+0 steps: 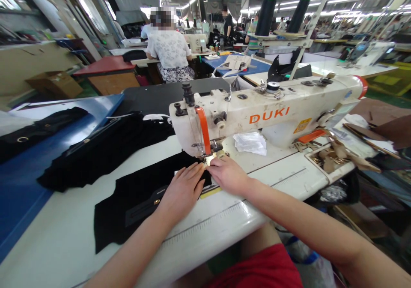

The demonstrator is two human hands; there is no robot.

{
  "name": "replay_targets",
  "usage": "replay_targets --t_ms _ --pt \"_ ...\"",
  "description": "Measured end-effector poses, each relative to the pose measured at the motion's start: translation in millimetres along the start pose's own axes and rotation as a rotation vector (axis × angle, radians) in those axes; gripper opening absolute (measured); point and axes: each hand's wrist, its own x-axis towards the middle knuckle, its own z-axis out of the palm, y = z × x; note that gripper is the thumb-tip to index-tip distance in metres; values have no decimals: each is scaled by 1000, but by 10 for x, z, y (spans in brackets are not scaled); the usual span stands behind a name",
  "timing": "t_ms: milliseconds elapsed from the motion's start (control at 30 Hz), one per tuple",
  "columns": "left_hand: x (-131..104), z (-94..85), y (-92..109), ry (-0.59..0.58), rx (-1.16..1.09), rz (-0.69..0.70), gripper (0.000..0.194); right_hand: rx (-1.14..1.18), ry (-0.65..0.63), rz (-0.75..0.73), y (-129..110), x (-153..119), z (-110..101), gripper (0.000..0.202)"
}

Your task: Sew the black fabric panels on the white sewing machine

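Observation:
A black fabric piece [128,189] lies flat on the sewing machine bed, with a dark strip and a small gold metal fitting [156,202] on it. My left hand [181,189] rests palm down on this fabric, fingers stretched toward the needle. Close beside it, my right hand [227,174] has its fingers bent together at the presser foot [207,154]; what they pinch is hidden. A small white patch [176,173] shows by my left fingers. The white sewing machine [237,112] has an orange guard [203,129] in front of its needle area.
Another black fabric piece [105,151] lies to the left, near a blue surface [38,185]. White slips [250,143] are stacked behind my right hand. A tray of small metal parts [330,159] stands right. Ahead, a person [168,48] sits facing away.

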Motion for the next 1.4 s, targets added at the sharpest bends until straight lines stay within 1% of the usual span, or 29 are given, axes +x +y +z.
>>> replay_targets --t_ms 233,400,567,667,733,800,900,967,1033,1067,1100,1133,1233,1267,1300,1333,1367,1400 --pt "19 -25 2 -19 24 2 41 1 4 6 -2 -3 20 18" --pt "90 -10 -72 0 63 4 41 -4 -21 22 15 17 27 19" --pt "184 4 -143 18 54 16 44 22 -26 52 8 30 -16 20" --pt "168 12 -147 3 53 -7 45 22 -6 69 0 14 -35 17" --pt "78 2 -135 -12 61 -33 45 17 43 60 -3 -20 -25 17" --pt "-77 -40 -110 -43 71 -42 45 22 115 35 -3 -64 5 18" --pt "-362 -194 -37 -69 113 -35 46 45 216 -2 0 -115 63 17" --pt "-557 -351 18 -10 169 -64 52 60 255 -24 -1 -132 89 16" --pt "-770 -509 49 83 230 -128 68 72 268 -41 -8 -142 97 17" --pt "-889 -572 48 106 253 -145 75 78 271 -45 -12 -147 96 17" --pt "-1015 -617 36 98 268 -139 79 84 271 -48 -17 -151 92 18" --pt "-1144 -643 11 64 277 -123 77 93 270 -51 -22 -154 88 18" --pt "-1469 -661 -129 -85 269 -106 59 123 279 -55 -38 -162 88 20" --pt "-1526 -684 -198 -120 253 -140 56 134 281 -57 -42 -164 93 21" --pt "-1546 -737 -280 -137 238 -203 54 146 283 -57 -45 -166 100 21" --pt "-1525 -830 -374 -133 227 -290 53 156 286 -54 -46 -168 109 22" --pt "-1464 -968 -480 -98 231 -403 50 166 289 -53 -47 -171 119 22" --pt "-1368 -1149 -593 -28 255 -534 47 174 290 -52 -46 -174 129 22"
